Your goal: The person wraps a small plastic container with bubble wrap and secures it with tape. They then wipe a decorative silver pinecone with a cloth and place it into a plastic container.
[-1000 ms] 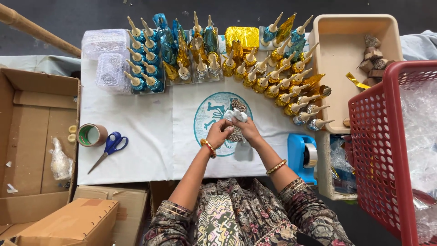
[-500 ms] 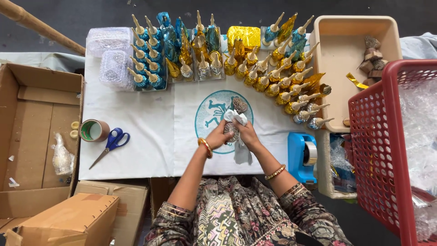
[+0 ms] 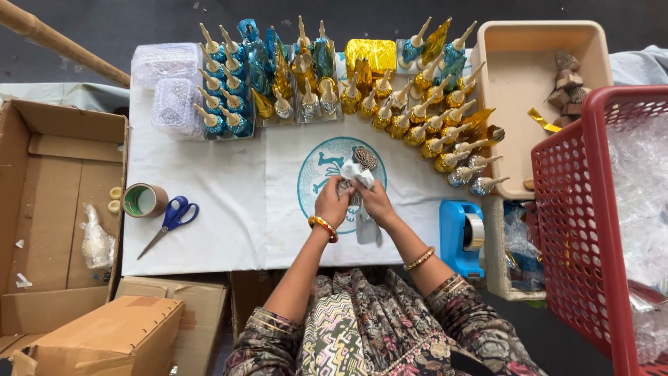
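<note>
both hands meet at the centre of the frame over the counter point(image 3: 209, 209). since a second ago the white wrapping sheet point(image 3: 355, 173) has been gathered higher around a small patterned cone-shaped piece point(image 3: 364, 158). the left hand point(image 3: 332, 203) and right hand point(image 3: 376, 202) are closed, pinching the sheet, so the wrapping looks partly done. scissors point(image 3: 170, 216) lie at left.

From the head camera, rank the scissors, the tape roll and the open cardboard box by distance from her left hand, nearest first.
From the left hand:
1. Blue-handled scissors, on the white cloth to its left.
2. Tape roll, just beyond the scissors.
3. Open cardboard box, past the table's left edge.
</note>
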